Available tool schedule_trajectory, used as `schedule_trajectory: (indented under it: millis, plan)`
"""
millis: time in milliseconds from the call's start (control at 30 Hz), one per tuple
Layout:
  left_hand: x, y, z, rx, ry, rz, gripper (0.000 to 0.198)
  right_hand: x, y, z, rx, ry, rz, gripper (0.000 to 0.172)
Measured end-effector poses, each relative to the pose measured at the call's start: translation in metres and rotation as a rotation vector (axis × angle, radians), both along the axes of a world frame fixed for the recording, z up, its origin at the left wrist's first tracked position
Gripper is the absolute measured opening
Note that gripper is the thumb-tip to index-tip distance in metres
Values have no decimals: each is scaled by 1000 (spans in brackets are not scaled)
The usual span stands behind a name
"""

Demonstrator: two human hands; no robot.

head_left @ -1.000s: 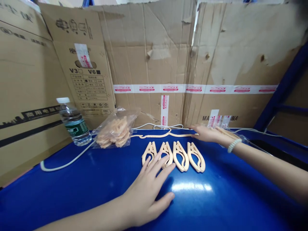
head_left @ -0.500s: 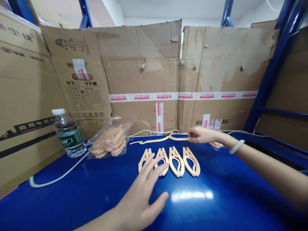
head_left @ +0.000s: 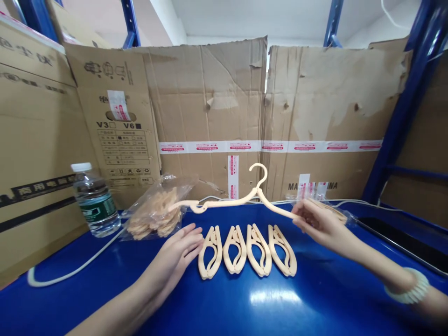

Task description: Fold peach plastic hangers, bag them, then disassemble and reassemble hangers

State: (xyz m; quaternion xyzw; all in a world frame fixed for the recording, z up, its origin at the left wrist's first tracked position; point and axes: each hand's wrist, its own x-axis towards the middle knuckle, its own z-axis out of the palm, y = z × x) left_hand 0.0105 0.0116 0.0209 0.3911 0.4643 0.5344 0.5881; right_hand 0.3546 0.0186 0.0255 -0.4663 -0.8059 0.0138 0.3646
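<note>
My right hand (head_left: 317, 221) grips the right arm of an unfolded beige clothes hanger (head_left: 231, 202), which is lifted with its hook pointing up. The hanger's left arm reaches out in front of a plastic bag and touches nothing of my left hand. My left hand (head_left: 184, 249) is open, fingers stretched and close together, beside the leftmost of several folded hangers (head_left: 259, 254). These lie in a row on the blue tabletop (head_left: 217, 308), their narrow ends pointing away from me. Whether the left fingertips touch the leftmost one, I cannot tell.
A clear bag of folded hangers (head_left: 157, 217) lies at the back left, near a water bottle (head_left: 94, 200) and a white cable (head_left: 70, 277). Another bag (head_left: 327, 207) sits behind my right hand, and a black flat device (head_left: 406, 242) lies right. Cardboard (head_left: 210, 116) walls the back.
My right hand has come nearer and to the right, raising the hanger so its hook stands up. My left hand has moved left, off the folded hangers it was hovering over.
</note>
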Motion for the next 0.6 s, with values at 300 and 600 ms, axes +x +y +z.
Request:
schedule_trajectory:
  millis: [300, 600]
  plan:
    - [1, -10, -19, 442, 523, -281, 68, -23, -24, -17, -145, -101, 155, 22]
    - [3, -11, -9, 297, 295, -11, 38, -19, -18, -25, 298, -420, -82, 31]
